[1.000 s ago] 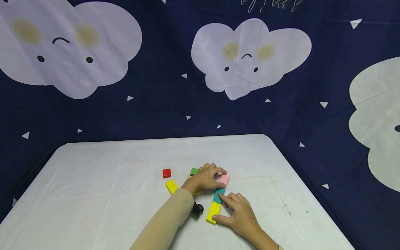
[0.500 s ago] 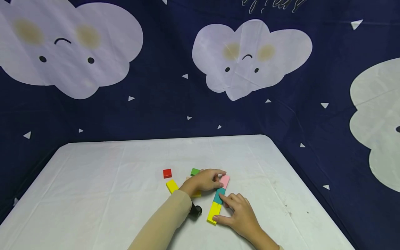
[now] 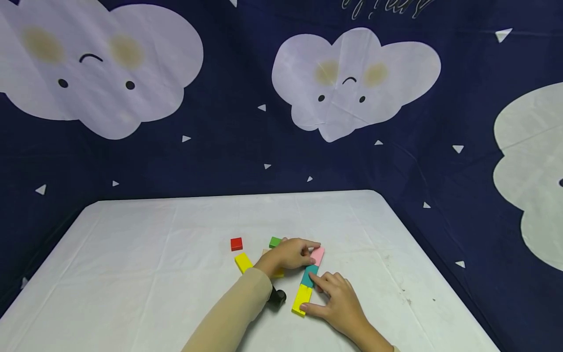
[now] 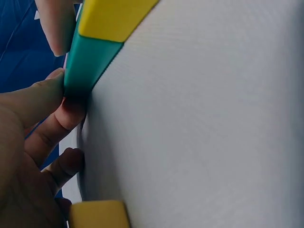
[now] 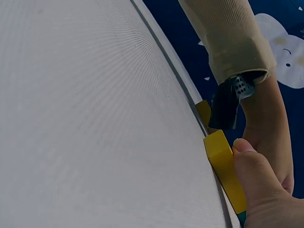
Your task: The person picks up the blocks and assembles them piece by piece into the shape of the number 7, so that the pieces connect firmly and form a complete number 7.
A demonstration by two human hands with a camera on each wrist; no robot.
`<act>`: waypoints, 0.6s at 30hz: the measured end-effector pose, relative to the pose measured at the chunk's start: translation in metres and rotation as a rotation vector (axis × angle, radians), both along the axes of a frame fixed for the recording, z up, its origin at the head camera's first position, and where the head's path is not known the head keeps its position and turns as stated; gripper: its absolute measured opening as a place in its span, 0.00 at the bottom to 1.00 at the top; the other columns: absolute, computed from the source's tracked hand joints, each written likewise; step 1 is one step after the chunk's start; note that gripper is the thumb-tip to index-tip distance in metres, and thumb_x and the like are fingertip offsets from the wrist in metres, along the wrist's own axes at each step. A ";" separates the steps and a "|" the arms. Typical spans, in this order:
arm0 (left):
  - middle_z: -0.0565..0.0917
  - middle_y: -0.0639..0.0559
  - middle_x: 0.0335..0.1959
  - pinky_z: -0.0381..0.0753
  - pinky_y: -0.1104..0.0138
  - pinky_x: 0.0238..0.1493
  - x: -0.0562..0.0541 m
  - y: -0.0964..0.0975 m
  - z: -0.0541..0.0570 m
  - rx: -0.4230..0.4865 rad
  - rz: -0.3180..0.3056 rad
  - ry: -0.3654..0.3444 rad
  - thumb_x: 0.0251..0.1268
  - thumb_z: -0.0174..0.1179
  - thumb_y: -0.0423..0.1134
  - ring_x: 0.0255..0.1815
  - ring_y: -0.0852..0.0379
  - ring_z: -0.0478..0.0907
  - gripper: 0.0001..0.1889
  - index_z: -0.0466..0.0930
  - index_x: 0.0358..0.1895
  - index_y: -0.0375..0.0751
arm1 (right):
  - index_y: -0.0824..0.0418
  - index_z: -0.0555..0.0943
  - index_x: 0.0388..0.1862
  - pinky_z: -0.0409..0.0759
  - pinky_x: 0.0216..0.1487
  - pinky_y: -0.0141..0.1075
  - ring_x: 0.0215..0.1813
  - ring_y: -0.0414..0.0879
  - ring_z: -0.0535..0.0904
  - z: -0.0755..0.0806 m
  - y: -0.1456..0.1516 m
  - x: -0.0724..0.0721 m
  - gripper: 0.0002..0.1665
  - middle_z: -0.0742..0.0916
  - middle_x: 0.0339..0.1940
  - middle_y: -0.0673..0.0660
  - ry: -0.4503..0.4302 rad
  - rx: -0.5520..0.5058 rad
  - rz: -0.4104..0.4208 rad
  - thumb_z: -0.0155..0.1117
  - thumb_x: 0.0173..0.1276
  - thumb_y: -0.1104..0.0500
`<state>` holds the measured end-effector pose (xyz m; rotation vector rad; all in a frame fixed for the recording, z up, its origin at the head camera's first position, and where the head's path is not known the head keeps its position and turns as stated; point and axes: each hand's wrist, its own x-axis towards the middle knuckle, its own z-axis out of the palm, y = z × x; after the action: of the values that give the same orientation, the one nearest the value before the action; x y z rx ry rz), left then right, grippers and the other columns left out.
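Observation:
A pink block (image 3: 317, 256), a teal block (image 3: 309, 276) and a yellow block (image 3: 301, 300) lie end to end in a slanting row on the white table. My left hand (image 3: 290, 253) reaches across to the far end and holds the pink block between thumb and index finger. In the left wrist view, its thumb sits right by the end of the teal block (image 4: 88, 61). Nearer me, my right hand (image 3: 339, 299) has its thumb against the yellow block (image 5: 227, 171) and its index fingertip at the teal one.
Left of the row lie a red block (image 3: 236, 244), a green block (image 3: 274, 242) and another yellow block (image 3: 243, 262). More blocks are partly hidden under my left hand. A black wrist camera (image 3: 277, 297) juts from the left sleeve (image 3: 233, 310) above the white table (image 3: 132, 264).
My left hand's fingers have lowered slightly around the pink block since a second ago. The right hand and the row of blocks have stayed in place.

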<state>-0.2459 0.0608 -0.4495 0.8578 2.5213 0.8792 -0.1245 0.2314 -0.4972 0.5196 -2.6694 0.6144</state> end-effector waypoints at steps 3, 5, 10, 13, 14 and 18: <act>0.78 0.61 0.23 0.59 0.49 0.70 0.001 0.000 -0.001 -0.014 0.000 0.006 0.69 0.62 0.46 0.26 0.64 0.71 0.26 0.72 0.70 0.57 | 0.52 0.84 0.59 0.61 0.36 0.27 0.32 0.29 0.59 0.000 0.000 0.000 0.49 0.71 0.26 0.34 -0.007 -0.002 0.001 0.68 0.45 0.22; 0.77 0.61 0.24 0.62 0.53 0.65 0.001 0.001 -0.002 -0.024 0.000 0.013 0.69 0.62 0.46 0.26 0.64 0.70 0.26 0.72 0.70 0.58 | 0.52 0.84 0.59 0.61 0.36 0.27 0.32 0.29 0.59 0.000 0.000 0.001 0.49 0.71 0.26 0.34 -0.007 -0.002 0.003 0.68 0.45 0.22; 0.77 0.61 0.24 0.61 0.53 0.65 0.001 0.002 -0.003 -0.022 0.002 0.020 0.70 0.61 0.46 0.27 0.64 0.71 0.26 0.72 0.70 0.58 | 0.52 0.84 0.59 0.61 0.36 0.27 0.33 0.29 0.60 0.001 0.000 0.001 0.49 0.71 0.27 0.34 -0.002 0.002 0.005 0.67 0.46 0.22; 0.78 0.62 0.25 0.59 0.50 0.69 0.002 0.002 -0.002 -0.015 0.005 0.015 0.70 0.61 0.46 0.27 0.64 0.71 0.26 0.72 0.70 0.57 | 0.52 0.84 0.59 0.61 0.36 0.27 0.33 0.29 0.60 0.001 0.000 0.001 0.49 0.71 0.27 0.33 -0.003 0.001 0.005 0.67 0.46 0.22; 0.78 0.62 0.26 0.59 0.50 0.69 0.002 0.002 -0.002 -0.015 0.006 0.014 0.71 0.60 0.46 0.27 0.64 0.72 0.26 0.71 0.70 0.57 | 0.52 0.84 0.59 0.61 0.36 0.27 0.33 0.29 0.60 0.001 0.001 0.001 0.49 0.71 0.27 0.34 -0.003 0.002 0.004 0.67 0.46 0.22; 0.78 0.63 0.28 0.58 0.50 0.70 0.002 0.002 -0.002 -0.016 0.013 0.009 0.71 0.59 0.47 0.30 0.64 0.73 0.25 0.71 0.71 0.58 | 0.52 0.84 0.59 0.61 0.36 0.27 0.33 0.29 0.60 0.001 0.000 0.001 0.48 0.71 0.27 0.34 0.003 0.003 0.007 0.68 0.46 0.22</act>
<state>-0.2435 0.0630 -0.4520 0.8429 2.5411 0.8600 -0.1235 0.2319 -0.4965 0.5305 -2.6671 0.6119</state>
